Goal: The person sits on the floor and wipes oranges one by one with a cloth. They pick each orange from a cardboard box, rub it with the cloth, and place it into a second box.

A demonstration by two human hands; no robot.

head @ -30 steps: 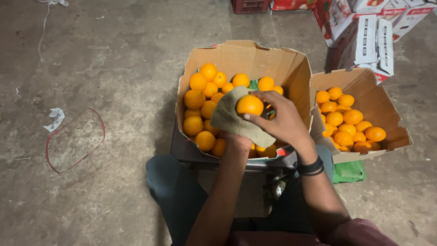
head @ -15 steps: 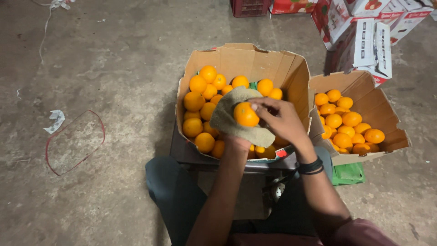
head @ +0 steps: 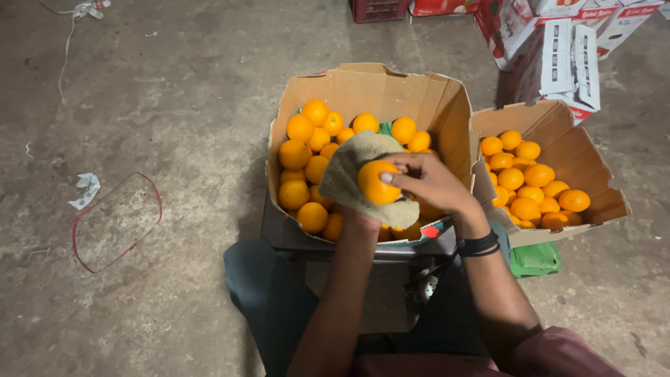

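I hold one round orange fruit (head: 377, 183) above the big open cardboard box (head: 440, 98) in front of my knees. My left hand (head: 363, 209) is mostly hidden under a beige rag of soft cloth (head: 349, 171), which cups the fruit from below and behind, so that hand seems closed around cloth and fruit together. My right hand (head: 429, 183) grips the fruit from the right, thumb pressed on its skin.

As I judge it, this is wiping work, one fruit at a time. The big box is heaped with loose oranges (head: 307, 150), so much seems left. The smaller cardboard box (head: 593, 150) to my right holds a shallower layer of oranges (head: 527, 185), perhaps the finished ones, though I cannot tell that for sure.
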